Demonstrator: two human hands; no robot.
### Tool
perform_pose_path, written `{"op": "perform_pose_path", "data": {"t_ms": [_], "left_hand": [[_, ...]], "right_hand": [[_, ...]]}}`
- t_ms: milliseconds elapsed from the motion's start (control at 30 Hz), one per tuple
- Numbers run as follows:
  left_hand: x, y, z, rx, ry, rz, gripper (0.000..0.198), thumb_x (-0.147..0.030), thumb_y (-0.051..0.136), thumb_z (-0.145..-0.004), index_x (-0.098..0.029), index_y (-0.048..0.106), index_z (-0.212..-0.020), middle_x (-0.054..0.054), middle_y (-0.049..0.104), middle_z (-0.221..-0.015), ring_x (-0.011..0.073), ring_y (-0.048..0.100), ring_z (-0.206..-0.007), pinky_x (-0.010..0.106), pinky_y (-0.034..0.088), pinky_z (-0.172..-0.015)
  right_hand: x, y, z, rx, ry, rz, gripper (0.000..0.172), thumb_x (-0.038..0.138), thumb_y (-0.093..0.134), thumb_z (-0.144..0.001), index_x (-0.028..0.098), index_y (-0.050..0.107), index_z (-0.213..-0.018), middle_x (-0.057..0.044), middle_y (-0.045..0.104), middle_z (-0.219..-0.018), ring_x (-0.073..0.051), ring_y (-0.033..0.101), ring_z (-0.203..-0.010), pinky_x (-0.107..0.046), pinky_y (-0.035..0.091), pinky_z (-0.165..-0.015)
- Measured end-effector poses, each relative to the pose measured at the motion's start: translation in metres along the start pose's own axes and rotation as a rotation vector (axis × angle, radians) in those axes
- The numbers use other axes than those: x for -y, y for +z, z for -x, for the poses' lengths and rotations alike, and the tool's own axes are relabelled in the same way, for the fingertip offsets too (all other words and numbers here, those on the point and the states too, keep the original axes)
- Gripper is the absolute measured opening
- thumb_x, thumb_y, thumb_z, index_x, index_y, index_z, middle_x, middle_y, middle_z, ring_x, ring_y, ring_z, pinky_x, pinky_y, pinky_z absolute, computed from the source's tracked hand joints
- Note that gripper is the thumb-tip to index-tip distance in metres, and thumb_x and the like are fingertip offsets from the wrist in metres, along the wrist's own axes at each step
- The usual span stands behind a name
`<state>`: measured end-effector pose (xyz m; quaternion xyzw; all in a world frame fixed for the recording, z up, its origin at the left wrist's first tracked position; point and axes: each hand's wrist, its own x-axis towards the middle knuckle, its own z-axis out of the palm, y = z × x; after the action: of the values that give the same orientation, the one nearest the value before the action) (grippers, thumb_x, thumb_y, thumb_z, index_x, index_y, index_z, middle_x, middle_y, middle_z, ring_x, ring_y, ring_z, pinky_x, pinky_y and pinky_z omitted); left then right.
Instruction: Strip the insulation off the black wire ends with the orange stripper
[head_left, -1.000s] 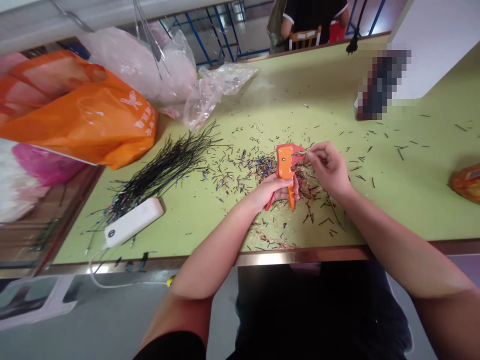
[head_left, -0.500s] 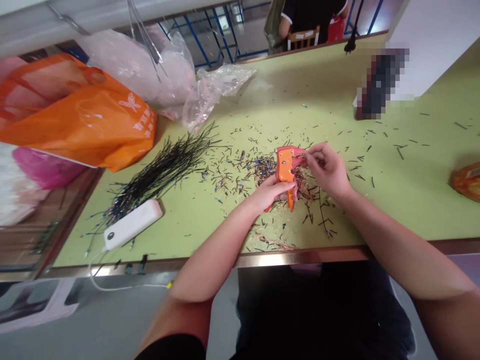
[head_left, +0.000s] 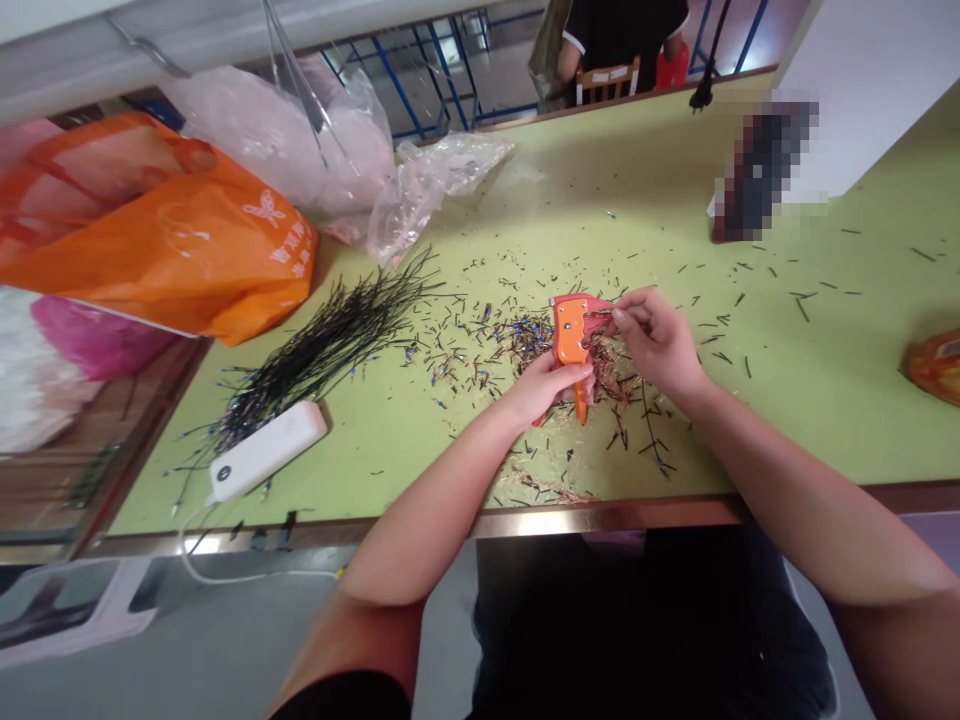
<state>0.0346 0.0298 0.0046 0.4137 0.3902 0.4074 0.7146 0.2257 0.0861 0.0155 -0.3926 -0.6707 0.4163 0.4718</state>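
My left hand (head_left: 544, 390) grips the handles of an orange self-adjusting wire stripper (head_left: 571, 332), which stands tilted above the table. My right hand (head_left: 658, 340) is just to the right of the tool's jaws, its fingertips pinching a thin wire (head_left: 604, 313) that leads into them. Part of the tool's lower handle is hidden by my left fingers. Beneath both hands lies a heap of cut wire pieces and copper-coloured strands (head_left: 609, 368).
A bundle of black wires with blue ends (head_left: 322, 355) lies left of my hands beside a white power bank (head_left: 266, 450). Orange and clear plastic bags (head_left: 187, 235) crowd the far left of the green table (head_left: 787, 430). Short wire pieces are scattered widely. A seated person (head_left: 619, 35) is beyond the far edge.
My right hand has moved slightly closer to the stripper's jaws, and my left fingers sit higher over the tool. The view has shifted slightly.
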Motion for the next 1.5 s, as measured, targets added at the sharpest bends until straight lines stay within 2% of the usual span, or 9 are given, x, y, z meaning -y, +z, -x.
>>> {"op": "perform_pose_path", "data": {"t_ms": [367, 667, 833, 900, 1033, 1200, 1367, 1500], "left_hand": [[-0.002, 0.0, 0.002, 0.028, 0.037, -0.058, 0.027, -0.038, 0.077, -0.083, -0.017, 0.06, -0.085, -0.002, 0.063, -0.074, 0.0111, 0.064, -0.066, 0.028, 0.057, -0.068], [0.0, 0.002, 0.003, 0.037, 0.097, -0.133, 0.037, -0.047, 0.075, -0.088, -0.019, 0.057, -0.074, -0.003, 0.059, -0.064, 0.0108, 0.06, -0.058, 0.028, 0.053, -0.062], [-0.001, 0.005, 0.003, 0.027, 0.109, -0.177, 0.041, -0.049, 0.073, -0.091, -0.019, 0.056, -0.067, -0.003, 0.058, -0.06, 0.0105, 0.059, -0.056, 0.028, 0.052, -0.062], [-0.002, 0.007, 0.002, 0.03, 0.106, -0.146, 0.042, -0.049, 0.075, -0.09, -0.019, 0.056, -0.067, -0.003, 0.057, -0.058, 0.0103, 0.059, -0.055, 0.028, 0.051, -0.061], [-0.003, 0.012, 0.003, 0.011, 0.07, 0.01, 0.042, -0.049, 0.082, -0.083, -0.019, 0.056, -0.071, -0.006, 0.055, -0.057, 0.0106, 0.058, -0.051, 0.028, 0.051, -0.056], [-0.001, 0.015, 0.003, 0.001, 0.06, 0.072, 0.044, -0.049, 0.081, -0.083, -0.019, 0.053, -0.067, -0.007, 0.052, -0.053, 0.0091, 0.054, -0.045, 0.027, 0.048, -0.051], [-0.001, 0.021, 0.004, -0.005, 0.027, 0.13, 0.046, -0.049, 0.083, -0.08, -0.02, 0.05, -0.065, -0.007, 0.05, -0.052, 0.0085, 0.051, -0.044, 0.027, 0.047, -0.05], [-0.001, 0.026, 0.006, -0.035, 0.029, 0.181, 0.05, -0.049, 0.083, -0.078, -0.021, 0.045, -0.061, -0.008, 0.043, -0.047, 0.0064, 0.042, -0.038, 0.024, 0.039, -0.043]], "right_hand": [[0.001, -0.002, 0.0, 0.006, 0.009, 0.003, 0.016, 0.038, 0.062, -0.103, 0.023, 0.056, -0.102, -0.002, 0.075, -0.081, -0.017, 0.068, -0.073, -0.037, 0.05, -0.07], [0.006, -0.006, 0.001, 0.004, -0.01, 0.039, 0.011, 0.031, 0.061, -0.103, 0.025, 0.052, -0.1, -0.001, 0.074, -0.079, -0.014, 0.057, -0.061, -0.032, 0.037, -0.055], [0.012, -0.005, 0.001, -0.015, -0.012, 0.03, 0.017, 0.035, 0.065, -0.101, 0.025, 0.051, -0.098, -0.001, 0.074, -0.078, -0.015, 0.06, -0.063, -0.031, 0.04, -0.055], [0.014, -0.004, 0.002, -0.017, 0.007, 0.01, 0.021, 0.04, 0.066, -0.101, 0.025, 0.052, -0.098, 0.0, 0.073, -0.078, -0.013, 0.057, -0.059, -0.03, 0.04, -0.054], [0.013, -0.003, 0.003, 0.039, 0.05, 0.045, 0.019, 0.043, 0.06, -0.104, 0.024, 0.058, -0.101, 0.002, 0.065, -0.07, -0.011, 0.045, -0.051, -0.029, 0.034, -0.05], [0.007, -0.003, 0.003, 0.032, -0.016, 0.102, 0.015, 0.034, 0.053, -0.106, 0.023, 0.059, -0.096, 0.006, 0.045, -0.064, -0.012, 0.039, -0.056, -0.029, 0.032, -0.054], [0.009, -0.003, 0.003, 0.013, -0.083, 0.096, 0.018, 0.035, 0.053, -0.106, 0.024, 0.058, -0.093, 0.004, 0.043, -0.068, -0.013, 0.036, -0.058, -0.031, 0.03, -0.055], [0.013, 0.0, 0.004, -0.004, -0.105, 0.047, 0.022, 0.041, 0.055, -0.106, 0.025, 0.058, -0.092, 0.004, 0.041, -0.066, -0.013, 0.033, -0.057, -0.032, 0.029, -0.055]]}}
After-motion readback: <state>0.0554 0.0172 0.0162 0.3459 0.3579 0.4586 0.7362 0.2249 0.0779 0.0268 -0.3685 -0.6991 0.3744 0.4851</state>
